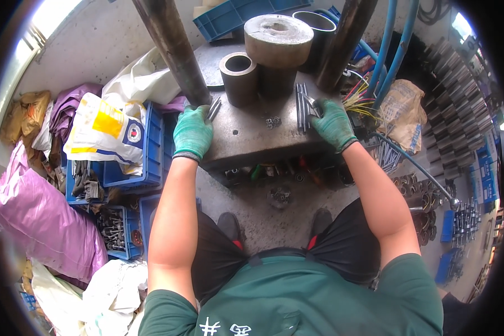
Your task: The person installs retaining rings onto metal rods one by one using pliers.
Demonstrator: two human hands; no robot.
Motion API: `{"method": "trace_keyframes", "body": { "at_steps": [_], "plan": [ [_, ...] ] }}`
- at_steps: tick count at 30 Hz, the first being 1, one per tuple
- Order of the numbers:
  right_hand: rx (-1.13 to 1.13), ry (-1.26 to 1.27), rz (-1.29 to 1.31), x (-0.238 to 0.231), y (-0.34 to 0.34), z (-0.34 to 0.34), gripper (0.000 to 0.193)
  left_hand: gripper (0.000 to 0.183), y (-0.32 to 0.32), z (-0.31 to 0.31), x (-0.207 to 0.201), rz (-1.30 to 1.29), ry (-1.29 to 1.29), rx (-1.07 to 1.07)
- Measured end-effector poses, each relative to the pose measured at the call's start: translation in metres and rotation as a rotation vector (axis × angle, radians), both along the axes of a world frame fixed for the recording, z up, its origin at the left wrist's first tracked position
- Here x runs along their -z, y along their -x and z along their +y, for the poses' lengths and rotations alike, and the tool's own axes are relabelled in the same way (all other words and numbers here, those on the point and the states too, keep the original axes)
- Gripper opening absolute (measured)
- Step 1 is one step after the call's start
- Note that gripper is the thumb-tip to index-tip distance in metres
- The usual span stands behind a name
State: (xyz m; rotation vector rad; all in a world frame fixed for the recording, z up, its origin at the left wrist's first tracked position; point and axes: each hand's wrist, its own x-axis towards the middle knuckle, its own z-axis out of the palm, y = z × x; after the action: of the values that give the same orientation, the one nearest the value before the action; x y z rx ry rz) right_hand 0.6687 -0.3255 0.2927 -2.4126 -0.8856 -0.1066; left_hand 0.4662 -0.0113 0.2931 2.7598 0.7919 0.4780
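Note:
My left hand [193,133], in a green work glove, is closed around a few short metal rods [214,108] at the left edge of a steel machine table [235,133]. Their ends stick up past the fingers. At the table's right side my right hand [334,123], also gloved, pinches a metal rod [309,100]. Beside its fingertips several thin metal rods [301,109] lie side by side on the plate, pointing away from me. A small cluster of metal nuts or rings [272,122] sits between the hands.
A thick metal disc [277,42] on a cylinder and a hollow steel tube [238,78] stand behind. Two steel columns [176,50] rise beside them. Blue crates [151,145] and sacks crowd the left; blue hoses [392,50] and stacked metal parts [448,106] fill the right.

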Motion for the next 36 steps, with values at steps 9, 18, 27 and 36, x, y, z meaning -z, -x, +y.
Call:
{"method": "trace_keyframes", "body": {
  "at_steps": [9, 18, 27, 36],
  "plan": [
    [0.100, 0.270, -0.080, -0.008, -0.005, -0.003, 0.048, 0.035, -0.003, -0.001, 0.001, -0.152, 0.036, 0.039],
    [0.279, -0.257, 0.466, 0.001, -0.055, -0.026, 0.052, 0.031, -0.007, -0.062, -0.019, -0.596, 0.654, 0.236],
    [-0.018, 0.155, 0.019, 0.002, -0.009, 0.003, 0.036, 0.032, -0.019, -0.088, 0.011, -0.269, 0.376, 0.387],
    [0.000, 0.198, 0.050, -0.005, 0.007, 0.016, 0.032, 0.028, -0.039, -0.102, 0.015, -0.080, -0.039, 0.452]
  ]
}}
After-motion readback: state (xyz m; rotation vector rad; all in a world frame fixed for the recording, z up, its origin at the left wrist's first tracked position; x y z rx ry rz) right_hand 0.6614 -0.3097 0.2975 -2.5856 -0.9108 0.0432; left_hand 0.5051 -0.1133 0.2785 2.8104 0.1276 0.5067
